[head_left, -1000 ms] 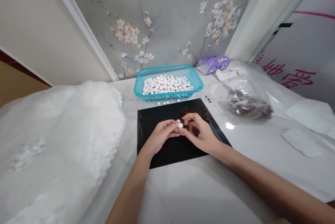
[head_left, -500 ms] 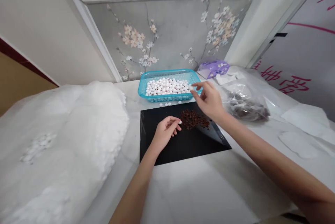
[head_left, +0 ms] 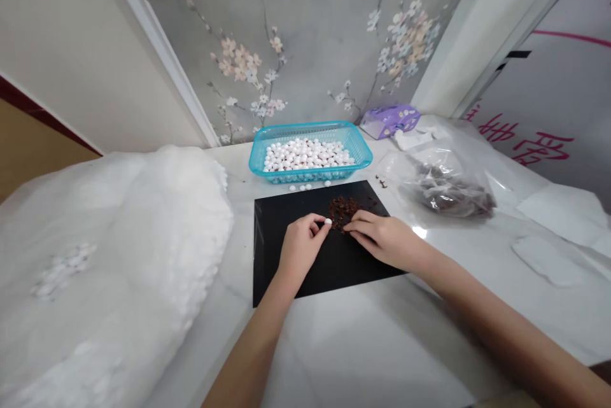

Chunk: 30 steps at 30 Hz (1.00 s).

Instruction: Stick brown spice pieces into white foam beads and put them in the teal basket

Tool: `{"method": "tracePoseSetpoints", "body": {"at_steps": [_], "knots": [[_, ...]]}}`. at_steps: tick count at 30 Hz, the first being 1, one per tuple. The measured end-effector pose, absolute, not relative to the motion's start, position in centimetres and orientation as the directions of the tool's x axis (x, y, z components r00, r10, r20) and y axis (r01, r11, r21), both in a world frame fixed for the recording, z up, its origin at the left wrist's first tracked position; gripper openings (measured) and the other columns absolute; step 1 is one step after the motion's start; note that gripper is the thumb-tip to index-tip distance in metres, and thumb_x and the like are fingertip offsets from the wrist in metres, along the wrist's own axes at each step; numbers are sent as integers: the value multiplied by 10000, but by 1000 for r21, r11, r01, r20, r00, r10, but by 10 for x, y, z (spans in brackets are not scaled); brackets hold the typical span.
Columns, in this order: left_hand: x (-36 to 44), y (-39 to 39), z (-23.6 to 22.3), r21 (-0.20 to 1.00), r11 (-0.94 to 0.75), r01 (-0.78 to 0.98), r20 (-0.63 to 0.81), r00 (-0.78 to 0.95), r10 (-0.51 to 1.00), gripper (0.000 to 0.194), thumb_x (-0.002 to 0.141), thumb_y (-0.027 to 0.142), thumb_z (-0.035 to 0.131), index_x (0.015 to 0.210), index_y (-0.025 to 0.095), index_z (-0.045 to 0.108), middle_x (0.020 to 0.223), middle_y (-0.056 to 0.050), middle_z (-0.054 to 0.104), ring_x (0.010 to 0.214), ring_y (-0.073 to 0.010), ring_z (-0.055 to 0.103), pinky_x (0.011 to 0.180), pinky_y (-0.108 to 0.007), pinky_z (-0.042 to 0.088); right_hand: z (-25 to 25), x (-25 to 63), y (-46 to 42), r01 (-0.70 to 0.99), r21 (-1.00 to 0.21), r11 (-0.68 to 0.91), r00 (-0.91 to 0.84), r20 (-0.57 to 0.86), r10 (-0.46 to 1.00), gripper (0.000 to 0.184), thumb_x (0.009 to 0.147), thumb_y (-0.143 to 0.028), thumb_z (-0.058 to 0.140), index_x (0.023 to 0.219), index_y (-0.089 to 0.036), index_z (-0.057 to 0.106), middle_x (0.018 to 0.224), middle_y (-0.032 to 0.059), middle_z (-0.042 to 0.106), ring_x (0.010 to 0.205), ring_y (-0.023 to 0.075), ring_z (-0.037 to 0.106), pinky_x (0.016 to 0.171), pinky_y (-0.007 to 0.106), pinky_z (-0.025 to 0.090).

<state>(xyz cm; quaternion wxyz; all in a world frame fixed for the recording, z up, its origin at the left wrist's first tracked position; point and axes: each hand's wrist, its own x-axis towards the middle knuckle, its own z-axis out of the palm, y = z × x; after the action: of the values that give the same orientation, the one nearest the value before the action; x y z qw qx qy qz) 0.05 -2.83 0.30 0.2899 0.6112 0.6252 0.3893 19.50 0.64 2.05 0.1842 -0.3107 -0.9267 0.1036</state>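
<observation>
My left hand (head_left: 300, 247) rests on a black mat (head_left: 286, 268) and pinches a small white ball (head_left: 328, 222) between thumb and fingertips. My right hand (head_left: 382, 239) lies beside it, fingers drawn together at the edge of a little heap of dark red-brown bits (head_left: 342, 209) on the mat. Whether those fingers hold a bit is not visible. Behind the mat stands a turquoise basket (head_left: 363, 152) filled with several white balls (head_left: 308, 154). A few white balls (head_left: 300, 187) lie loose in front of the basket.
A big clear bag of white balls (head_left: 109, 255) fills the left of the white table (head_left: 372, 357). At the right lie a clear bag of dark red-brown pieces (head_left: 449, 195), a purple packet (head_left: 389, 120) and white sheets (head_left: 563, 211). A flowered wall panel (head_left: 310, 45) stands behind.
My right hand went out to the basket's right rim half a second ago, then came back to the heap of dark bits. My left hand stayed on the mat with the white ball.
</observation>
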Motion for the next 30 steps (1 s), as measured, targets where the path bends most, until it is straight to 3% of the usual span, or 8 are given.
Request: {"method": "tracePoseSetpoints", "body": {"at_steps": [4, 7, 10, 13, 17, 22, 25, 30], "knots": [[-3, -27, 4, 941, -14, 337, 78, -175, 981, 234, 732, 399, 623, 795, 175, 646, 786, -31, 626, 619, -117, 529, 597, -235, 422, 9, 192, 6, 554, -255, 793, -744, 278, 608, 268, 893, -193, 425, 1086, -225, 607, 957, 60, 629, 695, 150, 636, 556, 254, 477], [-6, -25, 3, 993, 40, 107, -15, -221, 975, 260, 682, 389, 680, 795, 162, 626, 777, -35, 654, 642, -125, 580, 604, -235, 445, 11, 189, 6, 546, -150, 824, -776, 280, 565, 305, 907, -182, 401, 1163, -219, 563, 973, 56, 621, 675, 128, 628, 528, 229, 453], [-7, -25, 5, 996, 81, -46, -89, -220, 972, 273, 641, 362, 723, 768, 149, 611, 708, -22, 662, 593, -114, 600, 589, -230, 453, 13, 188, 6, 512, -40, 858, -817, 286, 501, 285, 909, -139, 375, 1067, -193, 606, 907, 40, 628, 596, 99, 599, 486, 214, 409], [-8, -25, 8, 988, 97, -116, -123, -237, 964, 315, 633, 349, 736, 849, 152, 620, 733, -22, 682, 576, -99, 603, 577, -215, 451, 12, 189, 5, 479, 9, 878, -814, 379, 441, 267, 904, -118, 371, 929, -164, 633, 807, 37, 631, 568, 104, 582, 474, 222, 387], [-12, -25, 14, 983, 120, -138, -146, -190, 971, 322, 682, 366, 698, 922, 156, 656, 811, -48, 702, 617, -93, 604, 598, -202, 457, 11, 181, 4, 515, -74, 854, -723, 498, 479, 208, 914, -171, 403, 922, -161, 610, 829, 44, 635, 666, 116, 613, 545, 217, 444], [-14, -26, 14, 986, 120, -119, -131, -94, 987, 309, 685, 352, 701, 927, 161, 676, 844, -51, 704, 677, -107, 616, 645, -212, 469, 12, 155, 11, 473, -478, 740, -389, 640, 663, 107, 887, -205, 481, 885, -194, 587, 843, 30, 610, 658, 99, 597, 557, 198, 485], [-14, -26, 11, 987, 110, -121, -121, -86, 989, 311, 642, 302, 739, 902, 146, 667, 786, -40, 690, 681, -118, 613, 660, -228, 478, 7, 144, 16, 479, -483, 733, -323, 680, 658, 109, 883, -186, 469, 891, -192, 578, 843, 40, 607, 636, 106, 591, 531, 214, 487], [-14, -25, 11, 992, 79, -95, -85, -66, 994, 235, 652, 299, 732, 808, 138, 663, 714, -26, 661, 683, -122, 602, 662, -231, 478, -4, 143, 18, 476, -384, 791, -358, 737, 573, 116, 860, -162, 500, 908, -211, 593, 855, 46, 635, 776, 142, 632, 644, 236, 521]]}}
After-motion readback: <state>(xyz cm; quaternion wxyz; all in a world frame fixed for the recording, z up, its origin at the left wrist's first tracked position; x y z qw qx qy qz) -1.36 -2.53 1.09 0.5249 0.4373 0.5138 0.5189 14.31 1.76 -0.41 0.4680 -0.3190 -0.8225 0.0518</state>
